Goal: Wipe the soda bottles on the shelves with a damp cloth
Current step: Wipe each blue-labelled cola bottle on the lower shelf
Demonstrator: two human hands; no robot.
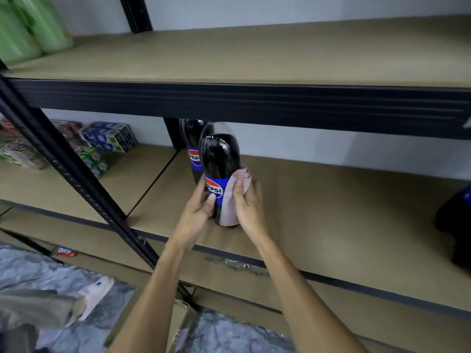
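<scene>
Standing upright on the middle shelf (331, 212), a little way back from its front edge, the front bottle (220, 159) is dark with a blue label and has a hand on each side. The left hand (197, 212) grips it from the left, with the thumb lying across the lower part of the label and the fingers wrapped out of sight behind. The right hand (248, 207) holds a pale pinkish cloth (229, 207) against the bottle's right side. Its thumb presses on the front of the cloth, and the cloth bunches out above its fingers. The cloth hangs down nearly to the bottle's base and covers the right edge of the label. The two hands are close together with only the bottle and cloth between them. A second bottle (193, 149) of the same kind stands just behind and to the left, partly hidden by the front one. A third bottle (456, 220) is well apart at the right edge of the view, blurred and cut off. A black post (76, 179) slants across the left side. Beyond it, on the neighbouring shelf, stacked boxes (109, 136) sit near the back wall. The upper shelf (254, 54) carries green rolls (28, 26) in its far left corner. Below, a red packet (65, 252) lies on a lower shelf, and a foot in a pale shoe (98, 291) rests on the patterned floor.
</scene>
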